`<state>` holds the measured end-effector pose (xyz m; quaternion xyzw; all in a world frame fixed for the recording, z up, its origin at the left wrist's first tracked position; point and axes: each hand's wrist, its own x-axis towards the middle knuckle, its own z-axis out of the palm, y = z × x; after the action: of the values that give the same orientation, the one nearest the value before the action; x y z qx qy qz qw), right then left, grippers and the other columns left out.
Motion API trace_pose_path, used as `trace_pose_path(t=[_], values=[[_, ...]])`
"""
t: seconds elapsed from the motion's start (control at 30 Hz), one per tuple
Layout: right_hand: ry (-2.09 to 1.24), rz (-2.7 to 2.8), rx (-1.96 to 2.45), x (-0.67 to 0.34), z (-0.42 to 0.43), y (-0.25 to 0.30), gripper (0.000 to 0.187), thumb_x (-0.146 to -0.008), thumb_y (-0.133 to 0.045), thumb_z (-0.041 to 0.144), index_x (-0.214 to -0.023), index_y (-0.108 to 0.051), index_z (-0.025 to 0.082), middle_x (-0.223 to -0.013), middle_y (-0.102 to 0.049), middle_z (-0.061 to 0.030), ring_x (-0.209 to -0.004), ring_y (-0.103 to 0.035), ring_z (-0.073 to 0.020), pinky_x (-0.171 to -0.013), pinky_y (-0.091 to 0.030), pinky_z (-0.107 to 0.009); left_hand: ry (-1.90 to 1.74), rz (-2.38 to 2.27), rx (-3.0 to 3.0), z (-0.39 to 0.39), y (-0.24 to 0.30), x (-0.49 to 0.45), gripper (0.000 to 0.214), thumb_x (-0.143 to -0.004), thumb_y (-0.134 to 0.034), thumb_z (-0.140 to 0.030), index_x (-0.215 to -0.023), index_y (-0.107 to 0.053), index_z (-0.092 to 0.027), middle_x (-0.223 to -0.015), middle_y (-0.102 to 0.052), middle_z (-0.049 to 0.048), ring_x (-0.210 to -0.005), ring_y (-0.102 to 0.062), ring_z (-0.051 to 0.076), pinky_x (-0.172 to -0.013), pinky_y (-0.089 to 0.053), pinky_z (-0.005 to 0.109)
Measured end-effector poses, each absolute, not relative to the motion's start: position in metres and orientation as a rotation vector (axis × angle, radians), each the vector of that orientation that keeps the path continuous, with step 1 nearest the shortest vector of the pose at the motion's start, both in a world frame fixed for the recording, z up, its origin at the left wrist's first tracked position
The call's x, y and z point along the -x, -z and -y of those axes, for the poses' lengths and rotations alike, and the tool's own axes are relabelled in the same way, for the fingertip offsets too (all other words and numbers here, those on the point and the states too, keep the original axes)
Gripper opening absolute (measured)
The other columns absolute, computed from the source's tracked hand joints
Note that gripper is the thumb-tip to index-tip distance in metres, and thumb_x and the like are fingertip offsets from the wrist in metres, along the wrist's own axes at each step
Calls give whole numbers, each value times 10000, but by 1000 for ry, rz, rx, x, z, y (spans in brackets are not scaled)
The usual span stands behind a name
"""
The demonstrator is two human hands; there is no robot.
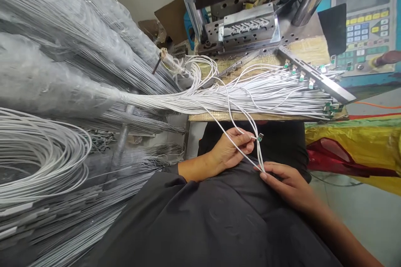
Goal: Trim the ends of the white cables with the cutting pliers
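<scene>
Over the lap, my left hand (236,147) pinches a white cable just behind its small green and silver connector (260,137). My right hand (283,179) has thumb and fingers closed on several looped white cables (258,154) below that connector. These strands run up to a thick bundle of white cables (175,102) lying along the bench edge. At the bundle's right end, several green circuit-board connectors (328,109) stick out. A metal bar (316,75) lies slantwise across the cables, with a few connectors beside it.
Behind the bench stands a metal press with a mould block (249,27). A control panel (366,29) is at the right. Plastic-wrapped cable bundles (56,71) and a cable coil (40,154) fill the left. A yellow bag (369,146) hangs at the right.
</scene>
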<state>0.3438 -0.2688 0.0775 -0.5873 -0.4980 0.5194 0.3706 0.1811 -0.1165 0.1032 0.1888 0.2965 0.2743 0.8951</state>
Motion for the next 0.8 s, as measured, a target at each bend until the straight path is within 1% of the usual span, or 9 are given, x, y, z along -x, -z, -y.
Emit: trace_pose_path(t=[0.1, 0.2, 0.37, 0.53, 0.7, 0.8], values=[[-1283, 1337, 1514, -342, 265, -76, 375, -989, -665, 540, -1104, -867, 246, -1105, -840, -108, -962, -797, -243, -905, -640, -329, -550, -541, -283, 109, -113, -184, 365, -585, -1069, -282, -737, -762, -155, -763, -715, 6, -554, -546, 48, -529, -395, 192], [-1260, 1391, 1519, -341, 262, -73, 381, -1001, -639, 541, -1131, -864, 262, -1121, -837, -103, -998, -796, -251, -895, -646, -326, -524, -470, -225, 104, -119, -187, 364, -565, -1075, -258, -737, -773, -153, -751, -692, -1, -547, -508, 42, -520, -379, 194], [-1273, 1407, 1528, -339, 263, -67, 392, -1002, -628, 549, -1145, -862, 269, -1165, -831, -107, -1064, -790, -268, -941, -644, -342, -484, -444, -226, 103, -112, -188, 362, -604, -1063, -311, -777, -800, -132, -714, -659, 15, -556, -496, 58, -524, -379, 211], [-1283, 1357, 1576, -337, 264, -65, 435, -986, -629, 578, -1123, -866, 240, -1168, -830, -126, -1054, -791, -273, -973, -637, -360, -506, -512, -250, 103, -105, -191, 375, -638, -1041, -293, -850, -784, -122, -780, -680, 25, -594, -522, 67, -550, -402, 215], [-1278, 1361, 1564, -336, 265, -67, 421, -1004, -606, 557, -1152, -859, 256, -1177, -827, -113, -1059, -780, -265, -957, -630, -357, -511, -514, -236, 105, -106, -195, 395, -641, -1041, -283, -860, -756, -119, -772, -659, 1, -575, -523, 54, -535, -400, 200], [-1281, 1352, 1580, -336, 266, -67, 406, -1004, -606, 546, -1146, -861, 264, -1179, -827, -108, -1085, -777, -275, -962, -629, -367, -518, -530, -250, 105, -108, -197, 390, -653, -1034, -285, -825, -732, -107, -772, -656, -1, -569, -533, 47, -522, -392, 187]])
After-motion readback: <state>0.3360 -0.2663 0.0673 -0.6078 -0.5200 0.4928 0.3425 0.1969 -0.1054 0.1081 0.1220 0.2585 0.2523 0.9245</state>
